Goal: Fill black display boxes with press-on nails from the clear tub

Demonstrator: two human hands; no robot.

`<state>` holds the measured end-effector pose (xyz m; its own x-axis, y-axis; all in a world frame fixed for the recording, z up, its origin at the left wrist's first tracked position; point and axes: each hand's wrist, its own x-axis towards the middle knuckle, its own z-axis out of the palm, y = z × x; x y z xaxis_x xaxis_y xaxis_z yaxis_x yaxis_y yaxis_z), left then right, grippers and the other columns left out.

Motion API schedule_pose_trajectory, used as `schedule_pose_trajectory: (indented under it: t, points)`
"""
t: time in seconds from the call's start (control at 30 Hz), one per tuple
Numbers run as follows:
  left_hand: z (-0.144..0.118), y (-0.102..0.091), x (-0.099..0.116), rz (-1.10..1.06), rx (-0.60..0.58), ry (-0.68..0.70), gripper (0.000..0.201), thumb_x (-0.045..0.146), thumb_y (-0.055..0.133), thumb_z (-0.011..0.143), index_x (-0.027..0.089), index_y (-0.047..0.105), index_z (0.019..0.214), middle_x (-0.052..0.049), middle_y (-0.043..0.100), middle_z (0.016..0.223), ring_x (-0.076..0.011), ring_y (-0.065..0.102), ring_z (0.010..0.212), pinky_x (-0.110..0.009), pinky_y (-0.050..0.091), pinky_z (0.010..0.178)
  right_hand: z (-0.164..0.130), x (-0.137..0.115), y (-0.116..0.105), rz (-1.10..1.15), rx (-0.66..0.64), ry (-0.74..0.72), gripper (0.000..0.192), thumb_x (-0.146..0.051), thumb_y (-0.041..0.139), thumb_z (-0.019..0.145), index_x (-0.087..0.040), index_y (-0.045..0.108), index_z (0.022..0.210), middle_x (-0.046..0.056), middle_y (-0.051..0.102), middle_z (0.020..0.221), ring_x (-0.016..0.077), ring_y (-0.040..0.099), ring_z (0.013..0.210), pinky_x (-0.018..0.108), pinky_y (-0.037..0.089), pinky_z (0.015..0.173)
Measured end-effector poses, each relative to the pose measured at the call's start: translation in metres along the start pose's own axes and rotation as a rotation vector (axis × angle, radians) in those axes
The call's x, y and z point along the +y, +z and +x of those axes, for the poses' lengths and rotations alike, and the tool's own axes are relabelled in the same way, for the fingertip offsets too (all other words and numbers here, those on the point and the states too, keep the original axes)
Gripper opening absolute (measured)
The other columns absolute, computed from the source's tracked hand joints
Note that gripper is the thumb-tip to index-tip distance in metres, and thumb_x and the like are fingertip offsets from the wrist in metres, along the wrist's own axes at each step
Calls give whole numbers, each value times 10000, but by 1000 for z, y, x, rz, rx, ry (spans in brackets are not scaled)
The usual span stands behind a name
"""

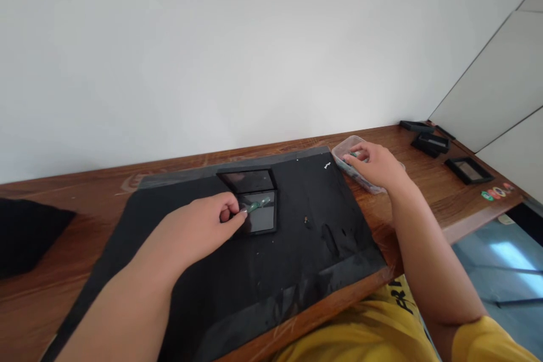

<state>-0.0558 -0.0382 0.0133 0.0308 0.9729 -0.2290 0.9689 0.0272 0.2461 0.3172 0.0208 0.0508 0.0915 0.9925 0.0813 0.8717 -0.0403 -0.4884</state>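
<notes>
Taking twelve as straight away from you, your left hand (207, 219) comes in at about eight o'clock to the open black hinged case (276, 212), thumb and forefinger pinched together on the near end of a slim clear-and-green strip (257, 205). The relation that matters is here: the strip lies just beyond your fingertips, its long axis pointing to about two o'clock, and it sits over the case's grey inner panel (263, 219); whether it touches that panel you can't tell from this angle. The case's lid (250, 181) is tipped up on the twelve o'clock side. Your left hand is clearly the nearer one to both strip and case. Your right hand (375, 167) is well apart, between two and three o'clock from the case, at the clear plastic tub (339, 154), whose long axis runs roughly eleven to five beside the corner of the black mat (314, 254). Its fingers are loosely curled over the tub with thumb and forefinger a little apart; whether they have hold of anything inside can't be told. Further out toward three o'clock, a black rectangular frame (455, 172) lies on the wooden table (418, 181).
</notes>
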Motion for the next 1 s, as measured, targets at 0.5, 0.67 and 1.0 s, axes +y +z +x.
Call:
schedule_pose_trajectory:
  t: [0.5, 0.67, 1.0]
  points:
    - [4, -2, 7, -22, -51, -80, 403, 611, 482, 994, 283, 621, 804, -42, 728, 810, -258, 688, 730, -372, 399, 663, 3, 2, -1, -24, -23, 4, 399, -518, 761, 993, -221, 857, 1242, 140, 851, 1091, 322, 783, 994, 414, 565, 825]
    - [7, -1, -15, -107, -112, 26, 490, 719, 557, 831, 286, 709, 1004, 9, 686, 785, -248, 634, 722, -359, 401, 681, 3, 0, -1, -19, -36, 13, 380, -507, 765, 1003, -219, 852, 1236, 131, 849, 1087, 312, 780, 988, 412, 565, 844]
    - [16, -3, -19, -211, -86, -12, 515, 692, 591, 777, 295, 765, 1056, -4, 769, 880, -263, 698, 809, -362, 469, 746, 2, -2, -3, -4, -48, 14, 388, -507, 769, 1004, -223, 845, 1257, 126, 845, 1090, 317, 783, 1005, 426, 583, 862]
